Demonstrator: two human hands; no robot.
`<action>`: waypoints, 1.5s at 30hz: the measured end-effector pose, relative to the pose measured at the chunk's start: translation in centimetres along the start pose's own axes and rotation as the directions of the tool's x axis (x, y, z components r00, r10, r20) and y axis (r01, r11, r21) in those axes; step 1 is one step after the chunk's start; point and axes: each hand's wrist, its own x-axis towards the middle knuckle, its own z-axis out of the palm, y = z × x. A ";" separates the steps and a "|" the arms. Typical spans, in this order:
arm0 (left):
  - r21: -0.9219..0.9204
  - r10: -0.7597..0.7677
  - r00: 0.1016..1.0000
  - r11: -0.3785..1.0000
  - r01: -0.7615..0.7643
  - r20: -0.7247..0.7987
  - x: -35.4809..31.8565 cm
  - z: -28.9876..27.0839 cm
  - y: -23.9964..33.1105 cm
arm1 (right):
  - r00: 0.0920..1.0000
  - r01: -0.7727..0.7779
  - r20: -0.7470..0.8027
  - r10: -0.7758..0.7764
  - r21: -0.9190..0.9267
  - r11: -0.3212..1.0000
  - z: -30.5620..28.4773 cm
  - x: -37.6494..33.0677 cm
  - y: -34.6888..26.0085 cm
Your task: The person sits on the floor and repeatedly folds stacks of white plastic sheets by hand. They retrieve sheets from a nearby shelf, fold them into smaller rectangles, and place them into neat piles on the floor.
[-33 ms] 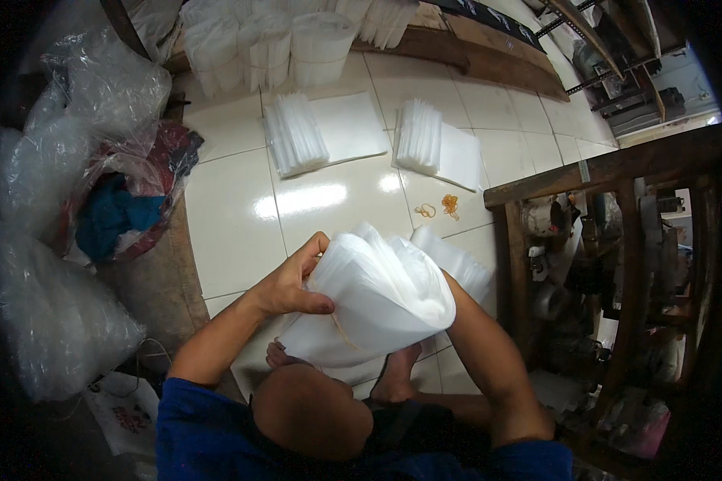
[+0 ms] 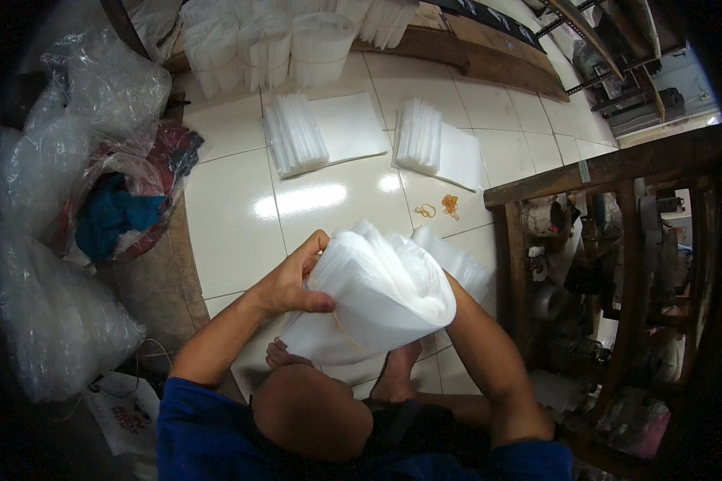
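Observation:
A thick bundle of white translucent plastic bags [image 2: 377, 309], folded over into a rounded bend at its right end, is held above the floor in front of my knees. My left hand [image 2: 298, 280] grips its left side, thumb on the near face and fingers behind. A thin tan line, apparently a rubber band [image 2: 339, 322], crosses the near face. My right forearm reaches behind the bundle's right end, which hides the right hand. Beyond it on the tiles lie loose rubber bands [image 2: 450, 207]. More white plastic [image 2: 461, 264] shows just behind the bundle.
Two stacks of folded bags [image 2: 297, 136] [image 2: 419, 136] lie on the tiled floor ahead. Banded bag rolls [image 2: 321, 48] stand at the back by a wooden board. Clear plastic sacks [image 2: 64, 313] fill the left side. A dark wooden rack [image 2: 618, 168] stands close on the right.
The bundle's near face has shifted very slightly, and the tan line across it looks fainter. Both arms stay almost where they were.

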 end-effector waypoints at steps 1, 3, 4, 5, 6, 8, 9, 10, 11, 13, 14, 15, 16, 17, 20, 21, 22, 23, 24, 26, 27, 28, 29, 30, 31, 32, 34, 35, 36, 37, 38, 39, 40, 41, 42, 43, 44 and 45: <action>-0.005 0.003 1.000 1.000 -0.003 -0.018 0.1 -0.2 0.0 | 0.999 -0.006 -0.033 0.008 0.044 0.999 -0.9 0.3 0.4; -0.016 0.006 0.998 1.000 -0.007 -0.059 0.4 -0.7 -0.3 | 0.996 0.000 -0.092 0.010 0.108 0.994 -1.8 0.9 -0.2; 0.004 0.029 0.996 1.000 -0.029 -0.088 0.6 -1.1 -0.3 | 0.992 0.010 -0.129 0.007 0.138 0.990 -1.8 1.1 -0.9; 0.025 0.052 0.992 0.998 -0.050 -0.115 0.9 -1.7 -0.4 | 0.986 0.026 -0.164 0.001 0.162 0.986 -1.8 1.2 -1.7; 0.044 0.076 0.987 0.997 -0.071 -0.144 1.2 -2.1 -0.5 | 0.977 0.044 -0.213 -0.003 0.184 0.982 -0.3 0.9 -3.2; 0.107 0.158 0.961 0.985 -0.136 -0.227 1.6 -2.9 -0.5 | 0.954 0.085 -0.298 -0.015 0.223 0.971 3.0 0.3 -6.6; 0.155 0.208 0.943 0.973 -0.173 -0.259 2.2 -3.9 -1.5 | 0.956 0.153 -0.272 -0.106 0.160 0.975 3.9 -0.2 -7.7; 0.198 0.256 0.924 0.959 -0.205 -0.283 2.7 -4.5 -2.5 | 0.953 0.185 -0.267 -0.144 0.137 0.973 3.5 0.0 -7.9; 0.242 0.287 0.905 0.946 -0.216 -0.314 3.2 -4.6 -3.2 | 0.948 0.217 -0.261 -0.182 0.113 0.970 2.8 0.3 -8.2; 0.587 0.514 0.839 0.740 -0.329 -0.177 4.5 -6.1 -5.0 | 0.926 0.256 -0.259 -0.273 -0.098 0.962 2.3 0.7 -9.7; 0.723 0.598 0.797 0.585 -0.367 -0.080 5.1 -6.8 -5.5 | 0.913 0.257 -0.214 -0.348 -0.361 0.896 2.6 0.6 -10.9; 0.804 0.675 0.738 0.427 -0.414 0.022 5.6 -6.4 -4.6 | 0.902 0.250 -0.144 -0.407 -0.594 0.765 2.9 0.6 -11.9; 0.796 0.676 0.737 0.435 -0.421 0.019 6.0 -6.8 -5.3 | 0.892 0.236 -0.060 -0.447 -0.783 0.575 3.2 0.7 -12.6; 0.787 0.678 0.735 0.444 -0.428 0.017 6.7 -7.6 -7.1 | 0.912 0.188 -0.072 -0.405 -0.804 0.564 3.8 1.1 -12.9; 0.770 0.680 0.733 0.480 -0.421 -0.022 7.9 -9.0 -11.5 | 0.763 0.120 0.133 -0.632 -0.991 -0.064 4.9 3.7 -10.2; 0.791 0.697 0.716 0.460 -0.403 -0.041 8.0 -8.6 -12.1 | 0.753 0.109 0.172 -0.636 -0.985 -0.137 5.4 4.3 -9.2; 0.816 0.712 0.699 0.440 -0.375 -0.063 7.8 -8.4 -12.6 | 0.742 0.108 0.217 -0.635 -0.972 -0.207 6.2 4.7 -8.1; 0.784 0.705 0.705 0.479 -0.394 -0.077 7.7 -9.2 -14.3 | 0.730 0.109 0.265 -0.630 -0.955 -0.276 6.8 5.2 -7.5; 0.813 0.651 0.752 0.490 -0.314 -0.102 7.3 -9.1 -14.2 | 0.737 0.100 0.271 -0.620 -0.950 -0.297 7.0 5.5 -7.1; 0.859 0.534 0.829 0.491 -0.145 -0.165 6.3 -9.1 -13.7 | 0.749 0.091 0.289 -0.596 -0.936 -0.340 7.8 5.8 -6.9; 0.851 0.501 0.861 0.488 -0.195 -0.089 5.7 -9.4 -13.0 | 0.776 0.084 0.280 -0.566 -0.934 -0.348 8.3 6.0 -7.0; 0.839 0.471 0.882 0.483 -0.250 -0.009 5.3 -10.1 -12.1 | 0.778 0.094 0.287 -0.559 -0.933 -0.348 8.4 6.1 -7.0; 0.823 0.440 0.895 0.481 -0.302 0.072 5.0 -10.7 -11.1 | 0.780 0.104 0.293 -0.553 -0.932 -0.347 8.4 6.2 -7.1; 0.840 0.410 0.905 0.447 -0.306 0.112 4.7 -11.0 -9.9 | 0.780 0.116 0.301 -0.549 -0.931 -0.345 8.4 6.3 -7.2; 0.853 0.379 0.913 0.417 -0.315 0.151 4.4 -11.2 -8.8 | 0.787 0.111 0.298 -0.541 -0.930 -0.350 8.3 6.1 -7.2; 0.863 0.346 0.918 0.387 -0.326 0.191 4.2 -11.4 -7.8 | 0.793 0.105 0.293 -0.534 -0.929 -0.354 8.1 5.9 -7.4; 0.904 0.296 0.929 0.295 -0.309 0.221 4.0 -11.3 -6.0 | 0.793 0.103 0.291 -0.535 -0.930 -0.354 8.0 6.1 -7.4; 0.921 0.269 0.934 0.248 -0.301 0.233 3.9 -11.3 -5.6 | 0.788 0.098 0.286 -0.544 -0.932 -0.348 7.9 6.2 -7.4; 0.915 0.302 0.925 0.255 -0.313 0.233 3.7 -11.5 -5.8 | 0.783 0.091 0.282 -0.554 -0.934 -0.346 7.7 6.4 -7.5; 0.908 0.334 0.913 0.261 -0.327 0.233 3.6 -11.6 -6.1 | 0.772 0.101 0.287 -0.567 -0.936 -0.336 7.7 6.6 -7.5; 0.901 0.365 0.901 0.266 -0.343 0.235 3.5 -11.7 -6.5 | 0.772 0.105 0.288 -0.567 -0.937 -0.334 7.8 6.7 -7.5; 0.902 0.393 0.889 0.252 -0.351 0.237 3.5 -11.8 -6.9 | 0.773 0.104 0.285 -0.566 -0.938 -0.330 7.8 6.7 -7.5; 0.902 0.419 0.876 0.237 -0.360 0.239 3.3 -11.8 -7.3 | 0.774 0.103 0.281 -0.567 -0.940 -0.325 7.8 6.7 -7.4; 0.903 0.444 0.863 0.223 -0.368 0.242 3.2 -11.9 -7.7 | 0.772 0.099 0.280 -0.571 -0.940 -0.327 7.9 6.7 -7.5; 0.901 0.462 0.854 0.222 -0.373 0.240 3.2 -12.0 -8.3 | 0.770 0.094 0.278 -0.574 -0.940 -0.328 8.0 6.6 -7.5; 0.899 0.480 0.845 0.221 -0.378 0.237 3.3 -12.1 -8.9 | 0.768 0.089 0.275 -0.578 -0.940 -0.329 8.0 6.6 -7.5; 0.898 0.497 0.836 0.220 -0.382 0.234 3.4 -12.1 -9.5 | 0.766 0.097 0.273 -0.582 -0.944 -0.315 7.9 6.7 -7.4; 0.900 0.512 0.829 0.218 -0.377 0.223 3.5 -12.1 -9.8 | 0.763 0.102 0.270 -0.587 -0.948 -0.303 7.7 6.8 -7.4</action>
